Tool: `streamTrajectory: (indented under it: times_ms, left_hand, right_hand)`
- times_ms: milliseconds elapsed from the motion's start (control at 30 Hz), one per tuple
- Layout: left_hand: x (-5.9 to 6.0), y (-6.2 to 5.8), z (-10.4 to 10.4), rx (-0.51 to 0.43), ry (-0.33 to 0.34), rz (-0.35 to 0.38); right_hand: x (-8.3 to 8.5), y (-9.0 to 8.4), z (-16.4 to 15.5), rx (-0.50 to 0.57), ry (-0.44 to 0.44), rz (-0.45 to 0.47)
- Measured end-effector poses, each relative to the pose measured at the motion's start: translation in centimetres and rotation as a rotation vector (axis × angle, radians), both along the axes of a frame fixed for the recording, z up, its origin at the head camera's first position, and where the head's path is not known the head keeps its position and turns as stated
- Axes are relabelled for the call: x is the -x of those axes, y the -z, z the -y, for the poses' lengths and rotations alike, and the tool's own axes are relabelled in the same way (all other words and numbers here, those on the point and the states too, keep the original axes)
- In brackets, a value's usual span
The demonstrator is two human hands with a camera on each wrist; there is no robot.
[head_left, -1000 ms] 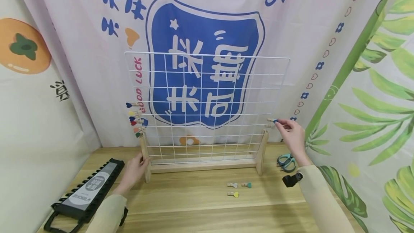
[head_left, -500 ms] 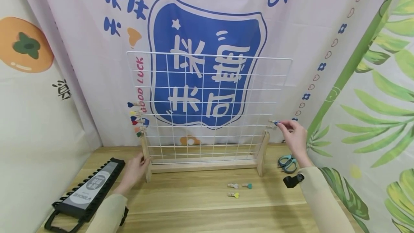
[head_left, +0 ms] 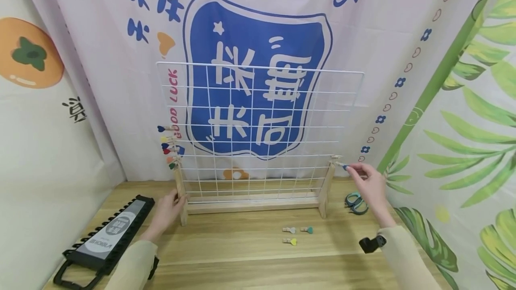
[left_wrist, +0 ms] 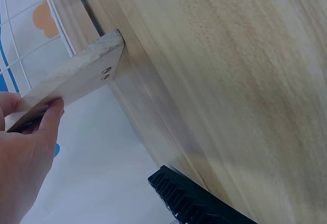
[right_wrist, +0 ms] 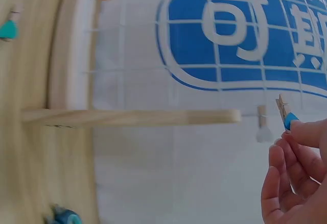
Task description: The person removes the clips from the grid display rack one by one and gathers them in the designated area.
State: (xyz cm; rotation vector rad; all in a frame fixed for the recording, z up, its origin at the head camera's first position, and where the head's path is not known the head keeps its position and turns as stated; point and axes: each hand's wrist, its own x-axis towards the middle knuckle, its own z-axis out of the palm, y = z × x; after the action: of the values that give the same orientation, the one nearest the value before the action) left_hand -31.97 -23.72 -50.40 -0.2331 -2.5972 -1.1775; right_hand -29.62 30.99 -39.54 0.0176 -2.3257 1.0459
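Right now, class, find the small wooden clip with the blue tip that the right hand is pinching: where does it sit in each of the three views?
Head view: the blue-tipped clip is right of centre, at the grid's right edge, pinched by the right hand.
Left wrist view: not in it.
Right wrist view: the clip is at the far right, above the fingertips.
Shared landmark: the wooden right post, which lies sideways in the right wrist view.

The person wears a pale cream, long-sleeved top; each sleeve reaches the wrist. The left hand [head_left: 167, 209] and right hand [head_left: 368, 185] are bare. A small black device is strapped at each wrist, over the cuff.
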Motion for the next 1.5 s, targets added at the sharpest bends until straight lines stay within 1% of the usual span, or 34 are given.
streamTrajectory:
  times_ms: [100,267,400,533,633,700,767,867,1067,1200,1333,1500]
  left_hand:
    - [0.0,-0.1,0.0,0.003,-0.011,-0.003]
    - [-0.1,-0.1,0.0,0.014,-0.021,-0.003]
    - [-0.1,-0.2,0.0,0.015,-0.018,-0.007]
    - [-0.1,-0.2,0.0,0.013,-0.015,-0.011]
    - [-0.1,-0.2,0.0,0.019,-0.017,-0.009]
    - [-0.1,-0.1,0.0,0.021,-0.017,-0.006]
    - [-0.2,-0.2,0.0,0.021,-0.017,0.001]
    - [-0.2,-0.2,0.0,0.017,-0.016,0.008]
    - [-0.1,-0.3,0.0,0.020,-0.015,-0.002]
    - [-0.1,-0.3,0.0,0.016,-0.014,-0.005]
    - [-0.1,-0.2,0.0,0.019,-0.011,-0.016]
    - [0.0,-0.1,0.1,0.021,-0.012,-0.015]
  right_hand:
    - [-0.9,1.7,0.6,0.001,-0.032,0.039]
    - [-2.5,5.4,1.7,0.035,-0.087,0.113]
    - [-3.8,8.1,2.6,0.030,-0.119,0.181]
    - [-4.6,10.7,3.5,0.006,-0.158,0.237]
    - [-5.0,12.4,3.8,-0.031,-0.224,0.281]
    - [-5.3,13.1,3.9,-0.062,-0.269,0.315]
    - [-5.4,13.6,3.9,-0.099,-0.305,0.339]
    - [-5.5,14.1,4.1,-0.138,-0.325,0.351]
    - [-5.2,14.7,4.2,-0.177,-0.341,0.352]
    - [-5.2,14.8,4.2,-0.208,-0.357,0.336]
    - [-5.2,14.9,4.3,-0.218,-0.353,0.314]
    - [-5.0,14.7,4.2,-0.209,-0.357,0.342]
